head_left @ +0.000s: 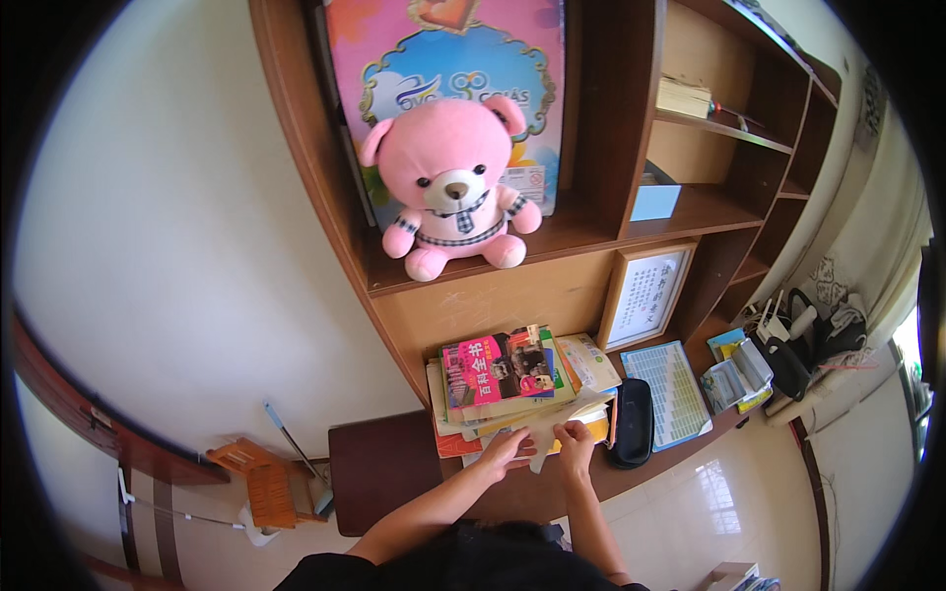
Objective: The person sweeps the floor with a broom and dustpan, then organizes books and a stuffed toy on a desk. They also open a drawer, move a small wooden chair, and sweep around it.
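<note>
A pale sheet of paper (pixel 544 433) hangs between my hands at the front of a book pile. My right hand (pixel 575 445) is closed, with its fingertips pinching the sheet's right side. On the other side, my left hand (pixel 506 453) has its fingers stretched toward the sheet's left edge; whether they touch it I cannot tell. Just behind lies the pile of books and papers, topped by a pink-and-dark magazine-like book (pixel 500 366). A thick book with yellowish pages (pixel 597 430) sits beside my right hand, partly hidden by the sheet.
Right of the pile are a black case (pixel 632 424), a printed chart (pixel 666 392) and small boxes (pixel 739 374). A framed text (pixel 645 294) leans behind. Above, a pink teddy bear (pixel 453 187) sits on the shelf. A wooden chair (pixel 264 483) stands at the lower left.
</note>
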Motion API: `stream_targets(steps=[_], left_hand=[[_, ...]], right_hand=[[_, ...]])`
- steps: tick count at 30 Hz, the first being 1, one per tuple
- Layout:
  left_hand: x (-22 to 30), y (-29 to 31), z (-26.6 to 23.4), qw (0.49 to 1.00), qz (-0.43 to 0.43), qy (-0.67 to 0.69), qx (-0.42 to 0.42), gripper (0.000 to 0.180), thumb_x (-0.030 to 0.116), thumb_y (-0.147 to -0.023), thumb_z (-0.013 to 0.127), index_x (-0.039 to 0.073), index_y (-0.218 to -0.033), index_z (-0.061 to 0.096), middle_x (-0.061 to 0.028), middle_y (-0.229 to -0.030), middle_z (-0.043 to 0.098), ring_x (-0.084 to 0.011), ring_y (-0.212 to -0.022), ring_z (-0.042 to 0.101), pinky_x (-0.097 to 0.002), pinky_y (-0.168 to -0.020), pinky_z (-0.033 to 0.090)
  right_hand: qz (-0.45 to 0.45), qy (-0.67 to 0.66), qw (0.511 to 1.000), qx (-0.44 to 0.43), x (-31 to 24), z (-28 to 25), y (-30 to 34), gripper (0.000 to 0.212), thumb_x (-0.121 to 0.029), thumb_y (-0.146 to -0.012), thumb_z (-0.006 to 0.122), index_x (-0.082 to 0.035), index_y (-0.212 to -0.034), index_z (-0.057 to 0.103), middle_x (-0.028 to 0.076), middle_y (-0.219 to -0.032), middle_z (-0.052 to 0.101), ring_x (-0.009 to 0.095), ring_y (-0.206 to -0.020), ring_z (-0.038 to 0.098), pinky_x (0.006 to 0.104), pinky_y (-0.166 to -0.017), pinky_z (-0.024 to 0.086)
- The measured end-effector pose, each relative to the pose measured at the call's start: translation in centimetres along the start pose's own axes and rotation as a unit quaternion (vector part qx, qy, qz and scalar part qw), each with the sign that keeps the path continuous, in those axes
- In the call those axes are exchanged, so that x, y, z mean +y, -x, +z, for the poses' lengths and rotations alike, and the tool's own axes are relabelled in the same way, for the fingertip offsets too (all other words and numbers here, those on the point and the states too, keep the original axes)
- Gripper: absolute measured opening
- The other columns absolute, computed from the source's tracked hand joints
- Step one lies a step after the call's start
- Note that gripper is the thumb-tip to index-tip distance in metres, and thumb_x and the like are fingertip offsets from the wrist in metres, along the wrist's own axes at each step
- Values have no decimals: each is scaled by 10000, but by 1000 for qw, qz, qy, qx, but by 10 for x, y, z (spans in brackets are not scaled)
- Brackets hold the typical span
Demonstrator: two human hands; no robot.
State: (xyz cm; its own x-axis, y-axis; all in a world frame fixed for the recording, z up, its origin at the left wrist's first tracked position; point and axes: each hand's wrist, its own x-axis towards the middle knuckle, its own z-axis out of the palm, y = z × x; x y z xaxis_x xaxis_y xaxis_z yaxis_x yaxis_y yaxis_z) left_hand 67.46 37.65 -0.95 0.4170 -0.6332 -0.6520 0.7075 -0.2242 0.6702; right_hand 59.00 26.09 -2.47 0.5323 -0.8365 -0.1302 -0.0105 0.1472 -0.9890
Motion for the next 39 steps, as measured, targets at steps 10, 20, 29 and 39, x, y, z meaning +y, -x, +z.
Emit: stream_targets(steps=[10, 20, 29, 39], left_hand=[[11, 34, 39, 969, 98, 195, -118, 366, 268, -833, 516, 30, -1108, 471, -59, -998, 556, -151, -860, 546, -259, -708, 450], [42, 39, -16, 955, 254, 121, -92, 421, 231, -825, 522, -12, -1149, 407, -93, -1094, 509, -178, -989, 506, -314, -848, 409], [45, 44, -34, 957, 162, 163, -178, 536, 299, -776, 438, 34, -1229, 328, -99, -1159, 473, -215, -1038, 478, -358, -870, 383], [42, 4, -44, 926, 289, -61, 236, 392, 370, -827, 490, -3, -917, 574, -80, -714, 601, -133, -691, 580, -275, -600, 454]], right_hand=[[-382, 308, 862, -130, -72, -10, 84, 180, -68, -713, 612, -21, -877, 553, 109, -903, 589, 160, -832, 551, 281, -700, 421], [44, -146, 975, -159, -66, -2, 18, 292, -207, -844, 491, -72, -1102, 470, 36, -1016, 544, 153, -930, 512, 334, -749, 403], [223, -145, 921, -283, -47, 33, 9, 271, -110, -832, 481, -38, -1091, 449, 71, -987, 546, 203, -914, 539, 375, -771, 469], [21, -77, 972, -221, -69, 83, -7, 423, 56, -708, 536, -40, -1101, 411, 101, -975, 540, 182, -828, 561, 272, -599, 495]])
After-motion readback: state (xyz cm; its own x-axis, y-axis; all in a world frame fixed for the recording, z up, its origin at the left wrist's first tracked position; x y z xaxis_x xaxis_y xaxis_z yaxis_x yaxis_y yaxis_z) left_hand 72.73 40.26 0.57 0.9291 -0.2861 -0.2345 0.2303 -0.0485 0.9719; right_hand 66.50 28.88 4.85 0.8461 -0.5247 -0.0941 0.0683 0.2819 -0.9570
